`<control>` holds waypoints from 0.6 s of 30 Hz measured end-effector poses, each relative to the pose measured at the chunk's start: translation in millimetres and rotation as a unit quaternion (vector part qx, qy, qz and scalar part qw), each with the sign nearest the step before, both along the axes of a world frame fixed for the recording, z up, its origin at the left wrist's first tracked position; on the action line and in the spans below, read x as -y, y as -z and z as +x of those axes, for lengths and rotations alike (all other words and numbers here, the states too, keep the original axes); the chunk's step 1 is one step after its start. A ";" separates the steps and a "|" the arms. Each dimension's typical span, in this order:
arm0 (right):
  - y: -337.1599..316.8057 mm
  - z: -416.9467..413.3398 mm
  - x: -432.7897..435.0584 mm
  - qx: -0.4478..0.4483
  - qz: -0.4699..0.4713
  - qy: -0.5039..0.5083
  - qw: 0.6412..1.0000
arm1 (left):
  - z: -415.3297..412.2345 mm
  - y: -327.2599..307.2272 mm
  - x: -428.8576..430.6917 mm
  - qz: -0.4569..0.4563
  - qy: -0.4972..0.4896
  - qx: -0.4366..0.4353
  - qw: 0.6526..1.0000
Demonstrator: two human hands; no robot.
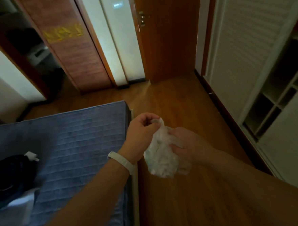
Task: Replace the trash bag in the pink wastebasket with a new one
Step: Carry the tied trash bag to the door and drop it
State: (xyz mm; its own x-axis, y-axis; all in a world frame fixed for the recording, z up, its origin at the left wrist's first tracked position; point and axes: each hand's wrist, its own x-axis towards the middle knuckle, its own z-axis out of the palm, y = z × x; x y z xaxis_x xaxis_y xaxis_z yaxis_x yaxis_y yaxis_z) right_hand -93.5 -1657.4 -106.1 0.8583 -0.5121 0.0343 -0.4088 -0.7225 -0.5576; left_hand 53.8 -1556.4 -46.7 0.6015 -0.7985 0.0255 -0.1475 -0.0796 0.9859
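Observation:
A white, half-transparent trash bag [162, 157] stuffed with crumpled white waste hangs in front of me above the wooden floor. My left hand [142, 132], with a white band on its wrist, pinches the bag's twisted top. My right hand [187, 145] grips the bag's side just below that. The pink wastebasket is not in view.
A bed with a blue quilted cover [68, 153] fills the left, with dark clothing [9, 173] and a white item on it. A closed wooden door [167, 37] stands ahead. A white louvred wardrobe [246, 56] with open cubbies lines the right. Wooden floor [175, 102] runs between them.

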 end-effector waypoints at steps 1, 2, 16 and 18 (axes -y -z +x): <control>0.8 12.9 8.6 -0.002 -0.002 -0.003 1.000 | 12.6 1.9 8.0 -0.002 -0.004 0.001 1.000; 2.0 25.5 17.0 -0.005 -0.005 -0.005 1.000 | 24.5 4.3 15.2 -0.003 -0.007 -0.001 1.000; 1.9 229.1 146.1 -0.005 -0.004 0.041 0.999 | 240.3 17.3 157.2 -0.020 0.058 -0.024 0.998; -1.4 249.1 161.6 -0.002 -0.012 0.052 0.999 | 261.6 13.1 175.0 -0.023 0.067 -0.024 0.997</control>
State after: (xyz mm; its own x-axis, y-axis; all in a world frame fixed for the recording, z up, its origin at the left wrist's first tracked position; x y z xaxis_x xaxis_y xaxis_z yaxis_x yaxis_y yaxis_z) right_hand 155.6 -1819.0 -104.7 0.8010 -0.5971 0.0431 -0.4846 -0.6891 -0.5388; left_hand 315.4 -1731.4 -59.9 0.4911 -0.8703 0.0375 -0.1069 -0.0175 0.9941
